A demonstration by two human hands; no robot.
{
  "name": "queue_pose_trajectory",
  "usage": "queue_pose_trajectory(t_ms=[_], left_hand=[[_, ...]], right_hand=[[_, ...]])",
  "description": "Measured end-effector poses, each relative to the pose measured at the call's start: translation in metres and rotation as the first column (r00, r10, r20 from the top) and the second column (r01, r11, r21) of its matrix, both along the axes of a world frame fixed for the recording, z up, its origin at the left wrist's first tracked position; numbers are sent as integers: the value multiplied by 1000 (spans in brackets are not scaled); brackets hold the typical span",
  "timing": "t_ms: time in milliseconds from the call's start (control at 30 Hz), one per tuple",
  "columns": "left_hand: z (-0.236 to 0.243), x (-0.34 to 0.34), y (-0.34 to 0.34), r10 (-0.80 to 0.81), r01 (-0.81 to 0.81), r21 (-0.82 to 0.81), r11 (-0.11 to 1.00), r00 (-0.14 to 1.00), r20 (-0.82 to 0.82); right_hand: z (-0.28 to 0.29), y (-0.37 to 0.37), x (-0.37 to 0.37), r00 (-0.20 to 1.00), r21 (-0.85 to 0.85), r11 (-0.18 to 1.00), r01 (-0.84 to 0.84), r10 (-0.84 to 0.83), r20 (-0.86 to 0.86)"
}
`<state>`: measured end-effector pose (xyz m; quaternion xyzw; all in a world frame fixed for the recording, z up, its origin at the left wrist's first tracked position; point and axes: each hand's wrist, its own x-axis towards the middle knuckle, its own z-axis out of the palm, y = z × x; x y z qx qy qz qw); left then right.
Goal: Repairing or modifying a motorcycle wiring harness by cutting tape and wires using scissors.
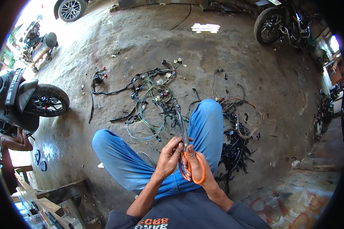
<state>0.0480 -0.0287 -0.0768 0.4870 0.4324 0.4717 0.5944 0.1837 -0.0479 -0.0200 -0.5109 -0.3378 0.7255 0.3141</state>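
Note:
My right hand (195, 166) grips the orange loop handles of a pair of scissors (188, 154), whose metal blades point away from me. Just left of the pivot, my left hand (168, 156) is pinched at the blades on something I cannot make out; a narrow grey length (179, 118) rises above my fingers. Between and beyond my denim-clad knees (204, 122) lies a wiring harness (149, 95) of green, white and black wires with connectors. A second bundle of brown wires (248, 114) and a heap of black scraps (235, 156) lie at the right.
A parked scooter (21, 91) stands at left, with a person's arm (15, 143) below it and sandals (40, 160) nearby. A compressor (44, 47) and car wheel (69, 9) are at upper left, a motorcycle (279, 26) at upper right, a wooden bench (53, 194) at lower left.

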Motion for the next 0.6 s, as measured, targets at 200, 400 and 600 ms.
queue_pose_trajectory(t_ms=[200,400,600], left_hand=[[-7,-7,-6,48,5,173,985,953,-300],[-7,-16,-14,25,65,201,977,908,-417],[-3,-23,-22,-13,144,207,968,848,-530]], right_hand=[[3,3,2,999,-65,997,33,-36,-39],[-7,5,5,998,-87,995,40,-45,-54],[-14,3,7,997,-121,991,51,-57,-42]])
